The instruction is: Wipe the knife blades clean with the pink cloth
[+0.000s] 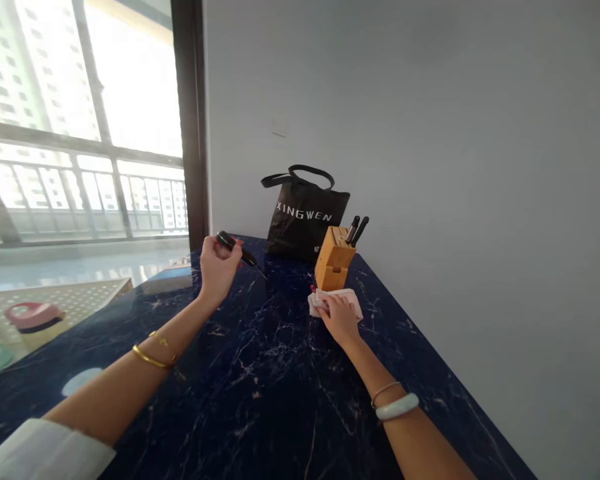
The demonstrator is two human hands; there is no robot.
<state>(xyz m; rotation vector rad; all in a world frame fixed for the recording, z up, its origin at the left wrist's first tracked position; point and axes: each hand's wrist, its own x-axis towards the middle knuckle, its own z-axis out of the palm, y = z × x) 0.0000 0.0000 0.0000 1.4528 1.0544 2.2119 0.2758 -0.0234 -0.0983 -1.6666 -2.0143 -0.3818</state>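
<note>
We are holding a black-handled knife (240,252) in our left hand (219,265), fingers wrapped tight around the handle, raised above the dark blue marbled counter (260,400). The blade is pointing to the right and slightly down, its tip hanging free over the counter, well short of the wooden knife block (333,259). Our right hand (339,319) is lying flat on a folded white cloth (336,300), fingers spread loosely over it and pressing it to the counter rather than clutching it. The cloth is sitting just in front of the knife block, touching or nearly touching its base; we cannot tell which. Two more black handles (356,229) are sticking up at a slant from the top of the block. Behind the block, a black tote bag (303,217) with white lettering is standing against the grey wall. A gold bangle is circling our left wrist, and a pale bangle with a beaded bracelet our right.
</note>
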